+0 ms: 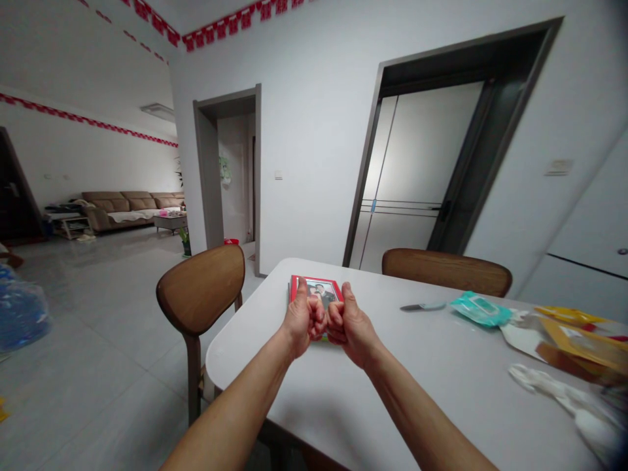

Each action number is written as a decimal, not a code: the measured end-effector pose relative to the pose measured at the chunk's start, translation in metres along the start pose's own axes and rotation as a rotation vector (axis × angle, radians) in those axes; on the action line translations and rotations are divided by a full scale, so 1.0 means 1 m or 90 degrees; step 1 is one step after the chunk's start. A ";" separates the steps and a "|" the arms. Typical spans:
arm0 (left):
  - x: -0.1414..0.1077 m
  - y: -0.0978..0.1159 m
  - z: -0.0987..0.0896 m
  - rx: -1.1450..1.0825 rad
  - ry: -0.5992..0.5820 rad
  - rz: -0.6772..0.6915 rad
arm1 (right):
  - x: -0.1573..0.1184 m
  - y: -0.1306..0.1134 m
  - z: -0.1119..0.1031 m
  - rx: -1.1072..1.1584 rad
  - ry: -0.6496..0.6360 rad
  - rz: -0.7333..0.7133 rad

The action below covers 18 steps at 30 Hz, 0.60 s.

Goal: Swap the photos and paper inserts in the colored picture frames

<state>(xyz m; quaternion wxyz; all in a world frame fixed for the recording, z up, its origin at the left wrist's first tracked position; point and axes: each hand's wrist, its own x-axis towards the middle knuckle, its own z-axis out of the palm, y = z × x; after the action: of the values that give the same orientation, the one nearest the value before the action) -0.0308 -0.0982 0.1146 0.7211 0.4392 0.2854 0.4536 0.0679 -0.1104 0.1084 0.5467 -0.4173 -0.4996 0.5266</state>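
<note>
At table [417,356] | left hand [303,319], right hand [354,327] before photo [321,288] | teal packet [481,309], contents hidden

Bare hands: two are showing, one left hand [305,320] and one right hand [356,329]. Raised thumbs [301,288]: two are pointing upward. Red-bordered picture [330,288]: one is lying on one white table [417,366]. Knife [422,306]: one is resting there. Teal packet [481,309]: one is lying. Brown chairs [201,288]: two are standing. Sofa [105,199]: one is occupying the background.
</note>
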 end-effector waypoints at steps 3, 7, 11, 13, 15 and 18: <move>0.001 -0.019 -0.018 0.010 0.083 -0.012 | 0.014 0.022 -0.016 -0.399 0.107 -0.109; 0.001 -0.057 -0.050 -0.001 0.198 -0.058 | 0.036 0.051 -0.039 -0.636 0.153 -0.183; 0.004 -0.088 -0.066 -0.027 0.251 -0.084 | 0.043 0.064 -0.043 -0.766 0.102 -0.226; 0.005 -0.094 -0.065 -0.042 0.252 -0.070 | 0.037 0.065 -0.038 -0.807 0.064 -0.243; 0.005 -0.095 -0.060 -0.060 0.240 -0.030 | 0.024 0.064 -0.031 -0.836 0.028 -0.259; 0.001 -0.094 -0.047 -0.082 0.225 0.075 | -0.004 0.059 -0.022 -0.836 -0.024 -0.265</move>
<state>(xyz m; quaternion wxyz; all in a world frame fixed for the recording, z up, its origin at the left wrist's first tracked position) -0.0308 -0.0991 0.0091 0.6583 0.3215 0.3519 0.5826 0.0806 -0.1067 0.0468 0.2618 -0.5480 -0.7945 0.0061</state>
